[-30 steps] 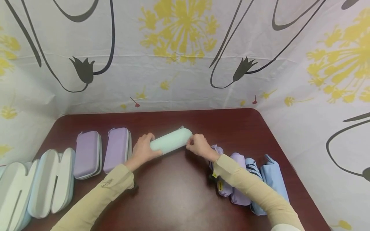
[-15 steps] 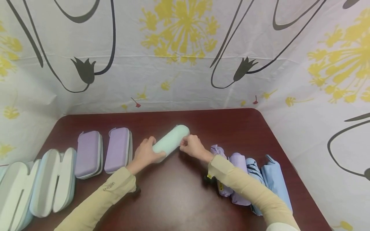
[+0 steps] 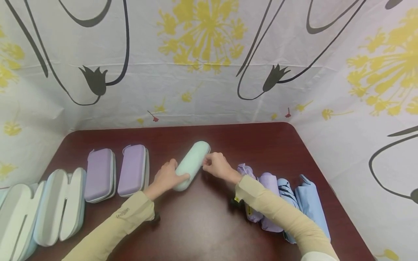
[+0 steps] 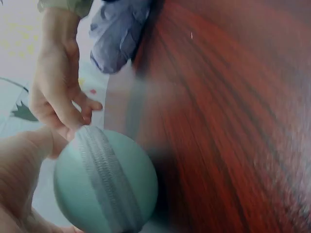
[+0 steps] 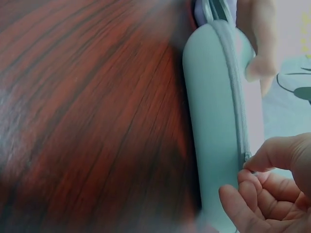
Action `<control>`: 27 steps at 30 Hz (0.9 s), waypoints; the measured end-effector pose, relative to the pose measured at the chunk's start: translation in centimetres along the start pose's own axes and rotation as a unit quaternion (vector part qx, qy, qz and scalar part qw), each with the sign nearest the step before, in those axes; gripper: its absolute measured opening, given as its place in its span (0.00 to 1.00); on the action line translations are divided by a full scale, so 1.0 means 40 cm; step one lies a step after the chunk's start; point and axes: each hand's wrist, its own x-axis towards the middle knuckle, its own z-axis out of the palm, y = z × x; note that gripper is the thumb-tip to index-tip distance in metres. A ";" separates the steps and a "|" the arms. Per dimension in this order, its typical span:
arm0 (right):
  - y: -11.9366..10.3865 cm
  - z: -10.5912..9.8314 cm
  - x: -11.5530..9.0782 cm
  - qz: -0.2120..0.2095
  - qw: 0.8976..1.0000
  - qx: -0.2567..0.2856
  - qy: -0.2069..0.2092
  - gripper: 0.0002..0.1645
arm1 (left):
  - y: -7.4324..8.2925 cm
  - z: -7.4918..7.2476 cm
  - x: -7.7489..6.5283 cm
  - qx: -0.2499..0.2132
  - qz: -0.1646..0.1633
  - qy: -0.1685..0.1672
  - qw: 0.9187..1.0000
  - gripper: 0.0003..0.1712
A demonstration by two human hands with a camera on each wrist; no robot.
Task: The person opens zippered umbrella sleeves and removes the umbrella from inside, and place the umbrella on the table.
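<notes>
A mint-green zippered case (image 3: 192, 162) lies slanted on the table, its zip closed along the stretch seen in the right wrist view. My left hand (image 3: 166, 176) grips its near end, thumb on one side and fingers on the other. At the case's right side my right hand (image 3: 218, 165) pinches the small zip pull (image 5: 248, 158) between thumb and forefinger. The grey zip (image 4: 109, 179) runs round the rounded end in the left wrist view.
Two purple cases (image 3: 132, 170) stand at the left, beside open pale-blue cases (image 3: 58, 206) with white insides. On the right lie folded umbrellas: purple ones (image 3: 269, 181) and blue ones (image 3: 311, 203). A patterned cloth (image 3: 209, 90) hangs behind the table (image 3: 202, 232).
The mint case has turned, its far end swinging left and its near end coming closer. My left hand has turned with it; my right hand has shifted slightly left.
</notes>
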 end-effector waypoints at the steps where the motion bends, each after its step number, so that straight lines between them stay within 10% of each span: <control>1: 0.002 -0.002 -0.001 -0.003 1.000 0.002 -0.003 0.05 | 0.004 -0.001 -0.002 -0.003 0.002 -0.009 1.000 0.31; 5: 0.012 -0.012 -0.009 -0.004 1.000 0.016 -0.020 0.05 | 0.013 -0.042 0.002 -0.019 0.037 -0.067 0.997 0.26; 9: 0.020 -0.015 -0.015 -0.001 0.999 0.024 -0.032 0.04 | 0.007 -0.110 0.066 -0.006 0.178 -0.090 0.980 0.21; 13: 0.027 -0.014 -0.019 -0.008 0.999 0.023 -0.032 0.04 | 0.018 -0.144 0.159 0.086 0.333 -0.059 0.937 0.28; 17: 0.032 -0.015 -0.021 -0.013 0.999 0.015 -0.033 0.05 | 0.061 -0.130 0.221 0.184 0.423 -0.093 0.882 0.35; 21: 0.033 -0.015 -0.022 -0.013 0.999 0.001 -0.036 0.05 | 0.110 -0.100 0.253 0.269 0.467 -0.141 0.831 0.41; 27: 0.034 -0.017 -0.019 -0.026 0.999 -0.004 -0.037 0.05 | 0.133 -0.089 0.281 0.345 0.479 -0.168 0.790 0.45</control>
